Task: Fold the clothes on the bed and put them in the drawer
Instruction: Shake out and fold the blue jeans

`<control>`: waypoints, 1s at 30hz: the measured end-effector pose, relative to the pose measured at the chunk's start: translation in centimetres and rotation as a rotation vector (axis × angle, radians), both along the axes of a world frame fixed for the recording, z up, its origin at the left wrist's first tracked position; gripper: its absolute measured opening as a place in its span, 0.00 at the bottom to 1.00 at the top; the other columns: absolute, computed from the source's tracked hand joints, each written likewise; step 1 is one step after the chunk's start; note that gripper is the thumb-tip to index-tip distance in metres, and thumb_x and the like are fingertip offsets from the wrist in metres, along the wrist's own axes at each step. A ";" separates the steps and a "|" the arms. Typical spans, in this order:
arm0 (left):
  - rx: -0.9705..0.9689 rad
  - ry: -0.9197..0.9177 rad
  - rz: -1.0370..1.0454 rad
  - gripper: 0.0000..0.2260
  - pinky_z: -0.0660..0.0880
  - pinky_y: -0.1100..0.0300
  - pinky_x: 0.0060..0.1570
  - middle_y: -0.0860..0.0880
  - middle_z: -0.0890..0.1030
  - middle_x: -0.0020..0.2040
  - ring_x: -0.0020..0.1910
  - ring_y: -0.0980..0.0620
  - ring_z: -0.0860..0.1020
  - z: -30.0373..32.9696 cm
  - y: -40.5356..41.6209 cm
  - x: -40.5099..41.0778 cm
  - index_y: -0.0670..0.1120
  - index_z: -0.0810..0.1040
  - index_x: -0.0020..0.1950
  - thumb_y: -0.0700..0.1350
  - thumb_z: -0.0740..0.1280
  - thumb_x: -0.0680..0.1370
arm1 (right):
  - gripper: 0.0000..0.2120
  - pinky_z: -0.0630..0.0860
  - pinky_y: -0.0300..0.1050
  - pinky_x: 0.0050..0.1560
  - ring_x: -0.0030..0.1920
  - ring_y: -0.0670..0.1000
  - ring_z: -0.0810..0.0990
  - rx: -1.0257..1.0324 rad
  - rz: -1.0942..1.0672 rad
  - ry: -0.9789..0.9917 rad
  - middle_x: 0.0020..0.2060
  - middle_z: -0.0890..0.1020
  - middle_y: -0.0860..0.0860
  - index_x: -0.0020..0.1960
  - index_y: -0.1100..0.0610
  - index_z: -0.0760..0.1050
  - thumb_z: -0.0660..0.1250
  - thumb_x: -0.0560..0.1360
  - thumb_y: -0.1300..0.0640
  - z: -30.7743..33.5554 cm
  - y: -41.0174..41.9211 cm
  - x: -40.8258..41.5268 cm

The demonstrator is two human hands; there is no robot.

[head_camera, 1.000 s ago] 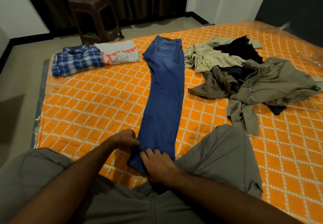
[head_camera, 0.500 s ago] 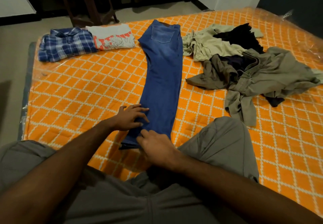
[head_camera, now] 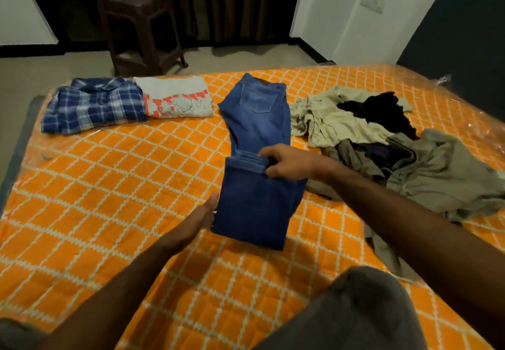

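Broadly, by size:
Bed (head_camera: 114, 202): covered by an orange quilt with a white lattice, under clear plastic at the far edges.
Unfolded pile (head_camera: 404, 153): olive, beige and black garments were heaped on the right of the bed, just beside the jeans.
Jeans (head_camera: 257, 136): laid lengthwise mid-bed, waist at the far end, the leg ends doubled back over the thighs.
Plaid shirt (head_camera: 93, 103): seen folded at the far left corner, touching the printed T-shirt.
Printed T-shirt (head_camera: 177, 98): seen folded between the plaid shirt and the jeans.
Stool (head_camera: 139, 27): a dark one was seen on the floor beyond the bed.
Right hand (head_camera: 289, 165): the hems were gripped, fingers curled over them.
Left hand (head_camera: 202, 218): held flat, fingers straight against the left edge of the fold.
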State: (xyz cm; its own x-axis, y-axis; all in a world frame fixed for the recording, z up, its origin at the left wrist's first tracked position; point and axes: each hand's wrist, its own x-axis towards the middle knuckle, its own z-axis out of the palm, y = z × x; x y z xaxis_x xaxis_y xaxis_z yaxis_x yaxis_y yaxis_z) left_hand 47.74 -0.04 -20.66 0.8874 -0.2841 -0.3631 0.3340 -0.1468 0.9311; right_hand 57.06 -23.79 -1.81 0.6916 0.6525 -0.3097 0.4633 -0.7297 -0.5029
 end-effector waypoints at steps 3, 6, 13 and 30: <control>0.108 -0.137 0.082 0.14 0.80 0.53 0.52 0.52 0.85 0.53 0.53 0.54 0.84 1.2 -1.4 -0.6 0.48 0.74 0.65 0.50 0.67 0.80 | 0.12 0.71 0.50 0.49 0.55 0.58 0.77 -0.146 -0.143 -0.202 0.54 0.78 0.54 0.59 0.57 0.74 0.66 0.76 0.63 -3.0 -0.5 5.4; 0.154 -0.203 0.119 0.17 0.80 0.48 0.50 0.49 0.84 0.51 0.52 0.52 0.83 -0.1 -1.2 -0.2 0.54 0.70 0.66 0.49 0.70 0.79 | 0.23 0.72 0.57 0.61 0.63 0.60 0.72 -0.212 -0.251 -0.512 0.64 0.72 0.56 0.70 0.55 0.69 0.66 0.76 0.54 -6.6 -0.4 4.3; 0.448 -0.347 0.126 0.20 0.76 0.54 0.37 0.52 0.82 0.39 0.38 0.54 0.81 -1.0 -1.8 1.4 0.55 0.67 0.67 0.56 0.69 0.78 | 0.46 0.45 0.67 0.78 0.80 0.61 0.38 -0.334 -0.044 -0.219 0.81 0.38 0.57 0.82 0.52 0.37 0.62 0.77 0.38 -17.4 1.1 -8.8; 1.105 -0.697 -0.221 0.32 0.72 0.53 0.46 0.48 0.75 0.63 0.57 0.46 0.76 4.8 0.1 0.1 0.58 0.58 0.78 0.56 0.66 0.77 | 0.32 0.64 0.65 0.72 0.77 0.68 0.58 -0.409 0.222 -0.103 0.81 0.52 0.61 0.82 0.44 0.42 0.54 0.85 0.60 -10.6 3.1 -14.8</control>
